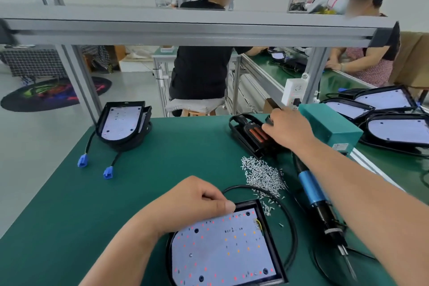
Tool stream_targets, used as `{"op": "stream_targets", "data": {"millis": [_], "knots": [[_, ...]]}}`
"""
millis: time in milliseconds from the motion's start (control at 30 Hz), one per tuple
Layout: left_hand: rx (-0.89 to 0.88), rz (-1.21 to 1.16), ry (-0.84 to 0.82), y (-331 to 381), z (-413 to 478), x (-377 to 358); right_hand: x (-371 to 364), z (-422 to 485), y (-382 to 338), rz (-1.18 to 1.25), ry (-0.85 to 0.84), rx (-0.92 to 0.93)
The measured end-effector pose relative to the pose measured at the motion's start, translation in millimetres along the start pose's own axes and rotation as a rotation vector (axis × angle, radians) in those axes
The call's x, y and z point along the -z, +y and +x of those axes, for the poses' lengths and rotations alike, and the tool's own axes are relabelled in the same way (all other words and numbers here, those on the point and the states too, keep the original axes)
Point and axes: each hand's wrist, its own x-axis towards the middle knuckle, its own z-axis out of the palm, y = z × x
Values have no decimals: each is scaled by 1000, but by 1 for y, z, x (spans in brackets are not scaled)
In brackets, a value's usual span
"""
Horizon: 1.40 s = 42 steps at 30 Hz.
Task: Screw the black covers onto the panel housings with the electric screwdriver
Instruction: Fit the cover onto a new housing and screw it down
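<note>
Two stacked housings (123, 123) sit at the left rear of the tabletop (162, 169). Nearer, the left grip (197, 202) is clenched, its thumb pressing the far corner of the panel housing (222, 246). To the right lie a heap of screws (262, 176) and the electric screwdriver (320, 199), and behind them the right grip (287, 127) grasps a black cover (248, 132).

Two blue connectors (82, 161), one screwdriver (311, 187), two hands (192, 199)
</note>
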Motion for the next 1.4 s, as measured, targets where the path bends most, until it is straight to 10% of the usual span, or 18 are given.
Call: {"op": "stream_targets", "data": {"millis": [267, 833, 1400], "knots": [[-19, -17, -24, -3, 1, 0, -13, 4, 25, -9, -89, -55], [35, -189, -79, -6, 1, 1, -1, -47, 39, 1120, 471, -81], [218, -338, -23, -23, -4, 24, 35, -234, -54, 368, 45, 960]]}}
